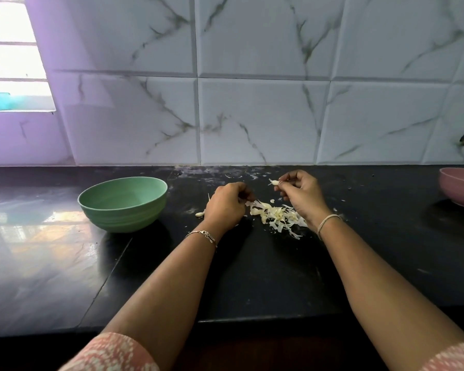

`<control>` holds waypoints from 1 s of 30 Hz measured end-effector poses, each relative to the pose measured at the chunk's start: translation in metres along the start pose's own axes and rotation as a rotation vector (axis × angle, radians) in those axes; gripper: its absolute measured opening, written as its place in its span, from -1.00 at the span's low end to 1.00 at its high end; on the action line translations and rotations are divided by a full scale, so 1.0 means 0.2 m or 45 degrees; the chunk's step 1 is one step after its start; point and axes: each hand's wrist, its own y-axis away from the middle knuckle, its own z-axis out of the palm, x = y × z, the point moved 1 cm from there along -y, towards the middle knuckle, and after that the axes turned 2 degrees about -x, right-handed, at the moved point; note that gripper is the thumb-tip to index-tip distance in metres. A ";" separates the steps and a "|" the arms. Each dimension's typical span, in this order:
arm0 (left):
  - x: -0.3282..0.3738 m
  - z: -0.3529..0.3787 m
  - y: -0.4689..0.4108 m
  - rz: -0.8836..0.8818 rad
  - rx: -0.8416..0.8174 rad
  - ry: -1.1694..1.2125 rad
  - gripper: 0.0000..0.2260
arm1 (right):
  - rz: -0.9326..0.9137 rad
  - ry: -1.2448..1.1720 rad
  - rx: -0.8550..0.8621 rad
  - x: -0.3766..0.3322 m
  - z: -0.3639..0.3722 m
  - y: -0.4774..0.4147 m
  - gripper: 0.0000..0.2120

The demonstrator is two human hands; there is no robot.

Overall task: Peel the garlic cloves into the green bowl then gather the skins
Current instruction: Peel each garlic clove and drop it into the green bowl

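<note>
The green bowl point(122, 203) stands on the black counter at the left; I cannot see inside it. My right hand point(302, 192) pinches a pale garlic clove point(273, 181) above the counter. A heap of white garlic skins point(276, 216) lies between my hands. My left hand point(227, 203) rests curled at the left end of the heap, its fingertips on a skin strip; whether it grips the strip is hidden. A loose clove point(199, 214) lies just left of that hand.
A pink bowl point(461, 190) sits at the counter's far right edge. Marble-patterned wall tiles point(252, 103) rise behind the counter. Small skin flecks are scattered near the wall. A window point(16, 54) is at the upper left.
</note>
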 end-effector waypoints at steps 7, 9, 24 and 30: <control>-0.01 -0.01 0.00 -0.039 0.031 -0.014 -0.77 | -0.063 0.044 -0.062 -0.01 0.00 0.02 -0.87; -0.01 -0.01 0.00 -0.039 0.029 0.000 -0.83 | -0.049 0.060 -0.069 0.00 0.00 0.02 -0.87; -0.06 0.02 -0.03 0.011 -0.085 -0.057 -0.74 | -0.062 0.123 -0.080 0.01 0.01 0.01 -0.93; -0.07 0.02 -0.03 0.047 -0.088 -0.014 -0.75 | -0.063 0.092 -0.040 0.02 0.00 0.00 -0.96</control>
